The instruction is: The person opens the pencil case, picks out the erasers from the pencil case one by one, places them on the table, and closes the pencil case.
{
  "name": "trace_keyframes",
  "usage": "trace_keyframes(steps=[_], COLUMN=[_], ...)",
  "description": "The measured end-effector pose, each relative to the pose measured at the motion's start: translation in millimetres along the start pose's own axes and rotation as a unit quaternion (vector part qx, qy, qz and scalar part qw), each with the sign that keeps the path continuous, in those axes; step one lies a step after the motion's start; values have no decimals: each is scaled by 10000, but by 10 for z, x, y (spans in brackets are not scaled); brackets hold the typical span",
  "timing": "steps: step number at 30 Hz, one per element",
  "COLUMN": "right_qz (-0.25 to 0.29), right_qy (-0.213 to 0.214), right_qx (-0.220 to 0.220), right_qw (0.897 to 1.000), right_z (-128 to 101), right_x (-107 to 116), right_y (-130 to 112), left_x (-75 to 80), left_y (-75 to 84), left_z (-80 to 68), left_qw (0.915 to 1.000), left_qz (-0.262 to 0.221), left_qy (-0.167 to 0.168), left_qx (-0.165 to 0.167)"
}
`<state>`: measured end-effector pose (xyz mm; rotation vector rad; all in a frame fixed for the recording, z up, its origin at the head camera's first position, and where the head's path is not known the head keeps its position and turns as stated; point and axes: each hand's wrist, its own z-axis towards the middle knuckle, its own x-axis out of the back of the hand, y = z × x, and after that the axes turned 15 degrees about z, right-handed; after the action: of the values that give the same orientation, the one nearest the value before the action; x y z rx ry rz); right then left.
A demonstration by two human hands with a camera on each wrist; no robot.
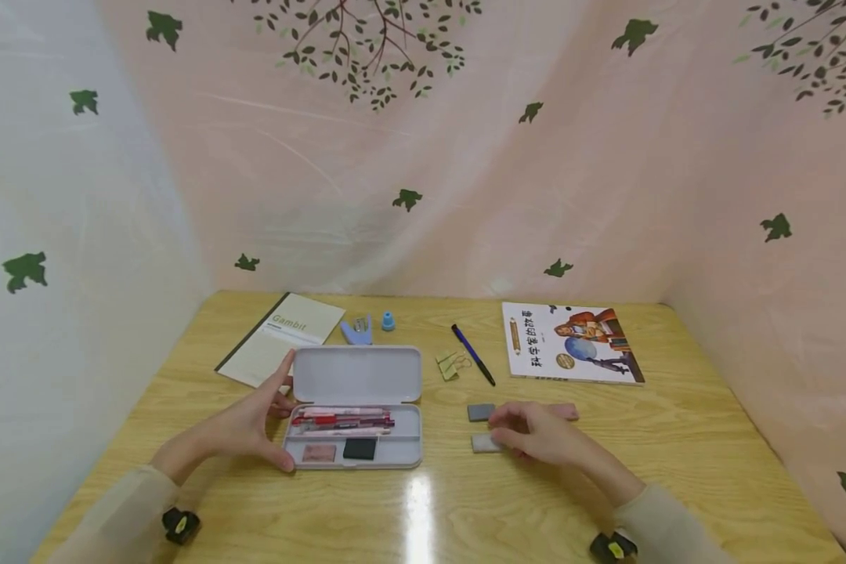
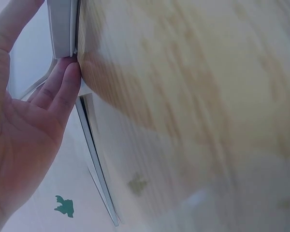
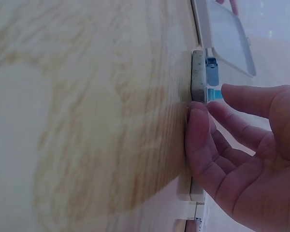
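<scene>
An open grey pencil case (image 1: 399, 450) lies left of centre with its lid raised. Several pens (image 1: 345, 420) fill its back compartment; a pink eraser (image 1: 319, 453) and a black eraser (image 1: 359, 449) lie in front. My left hand (image 1: 243, 427) grips the case's left end, thumb at the front corner and fingers at the lid side. Right of the case, my right hand (image 1: 539, 435) is at a light grey eraser (image 1: 485, 443). In the right wrist view its fingertips are at the end of that eraser (image 3: 198, 72), with the thumb apart from the fingers.
A dark grey eraser (image 1: 481, 412) and a pink eraser (image 1: 566, 411) lie around the right hand. Behind are a binder clip (image 1: 452, 365), a blue pen (image 1: 474, 355), a picture book (image 1: 571, 345), a notebook (image 1: 275, 337), a blue compass-like tool (image 1: 356, 333) and a small blue item (image 1: 388, 320).
</scene>
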<state>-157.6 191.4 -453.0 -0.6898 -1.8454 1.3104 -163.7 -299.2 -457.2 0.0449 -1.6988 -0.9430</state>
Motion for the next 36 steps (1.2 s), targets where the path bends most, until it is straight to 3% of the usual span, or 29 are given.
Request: trace_keyframes(steps=[7, 15, 22, 31, 36], right_qz=[-204, -1142, -1461, -924, -413], right_qy=[-29, 53, -197, -728, -1134], right_qx=[68, 1076, 1682, 2012, 1800], right_qw=[9998, 9876, 9747, 9725, 9762], right_z=[-22, -31, 72, 394, 574], right_x=[22, -39, -286, -638, -831], right_y=[-4, -276, -666, -884, -875], left_x=[0, 12, -7, -20, -7], left_y=[4, 9, 2, -11, -15], left_z=[4, -6, 5, -2, 8], left_qw=[10000, 10000, 10000, 10000, 9999], left_qz=[18, 35, 41, 17, 22], left_qy=[-19, -6, 27, 55, 76], left_qx=[49, 28, 17, -82, -105])
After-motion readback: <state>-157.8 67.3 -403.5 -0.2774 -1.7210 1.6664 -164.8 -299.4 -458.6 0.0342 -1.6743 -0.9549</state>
